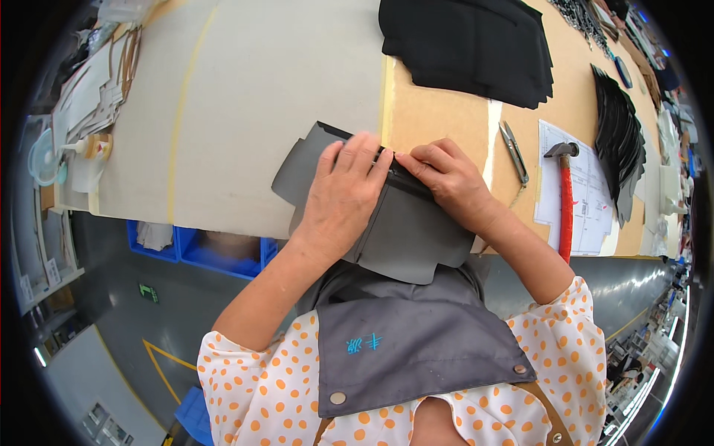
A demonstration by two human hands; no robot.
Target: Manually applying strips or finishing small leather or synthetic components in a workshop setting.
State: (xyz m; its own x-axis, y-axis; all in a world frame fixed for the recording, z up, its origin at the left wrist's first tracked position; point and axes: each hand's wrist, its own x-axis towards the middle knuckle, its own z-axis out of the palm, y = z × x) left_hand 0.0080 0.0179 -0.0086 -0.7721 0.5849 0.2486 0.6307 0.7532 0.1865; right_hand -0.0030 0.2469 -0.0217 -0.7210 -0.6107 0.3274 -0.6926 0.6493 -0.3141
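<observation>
A dark grey sheet-like panel [416,230], leather-like in look, lies over the table's front edge and hangs toward my lap. Along its far side runs a black folded strip [331,130]. My left hand [343,195] rests across the panel, its fingers close together and bent over that far edge; the fingertips are slightly blurred. Close beside it, my right hand [450,181] pinches the same edge between thumb and curled fingers. The fingertips of both hands nearly meet. What lies beneath the fingers is hidden.
Beyond my hands sits a stack of black pieces [468,48]. To the right are thread snips [515,154], a red-handled hammer [565,201] on printed paper [591,215], and fanned dark pieces [617,137]. At left stands a glue bottle [93,146]; blue bins [219,260] sit below the table edge.
</observation>
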